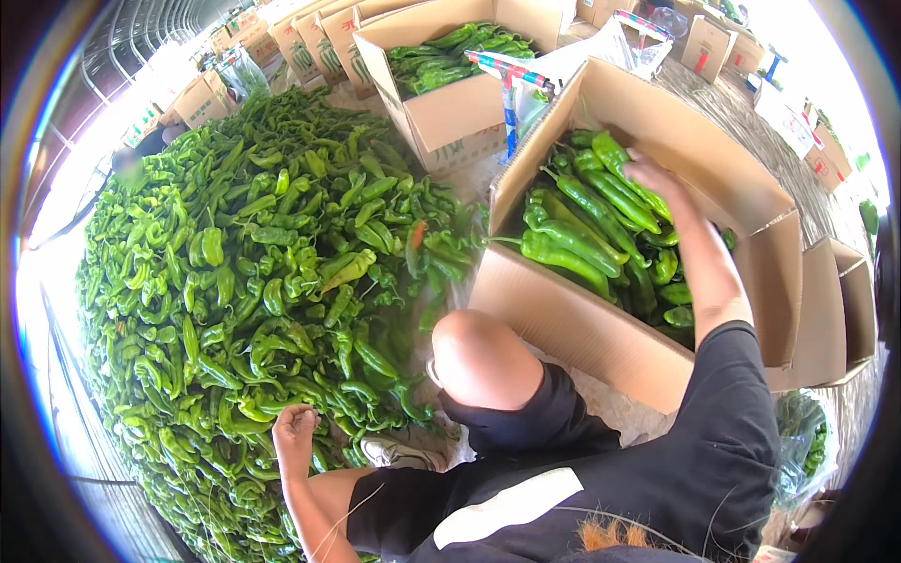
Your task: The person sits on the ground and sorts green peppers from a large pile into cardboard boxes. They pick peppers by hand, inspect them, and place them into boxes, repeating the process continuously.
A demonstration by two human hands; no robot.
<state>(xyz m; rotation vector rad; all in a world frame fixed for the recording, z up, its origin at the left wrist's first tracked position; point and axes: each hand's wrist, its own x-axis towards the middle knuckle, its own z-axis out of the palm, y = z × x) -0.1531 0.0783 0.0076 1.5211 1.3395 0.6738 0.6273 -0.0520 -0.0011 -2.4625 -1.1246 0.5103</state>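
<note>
My right hand point(648, 174) reaches into an open cardboard box point(582, 328) on the right, its fingers closed on the end of a long green pepper point(610, 155). More long peppers lie side by side below it in the box. My left hand point(296, 427) is held low over the right part of a big heap of green peppers point(235, 235), fingers curled in; whatever it holds, if anything, is too hidden to name. My bent knee point(483, 361) is between heap and box, with a shoe among the loose peppers.
Another box of peppers point(455, 98) stands behind, beside blue-and-red taped posts point(511, 103) and standing cartons point(319, 47). Folded-out cartons point(826, 300) and a plastic bag of greens point(807, 441) are at right. A partly hidden person point(150, 145) is at the heap's far left edge.
</note>
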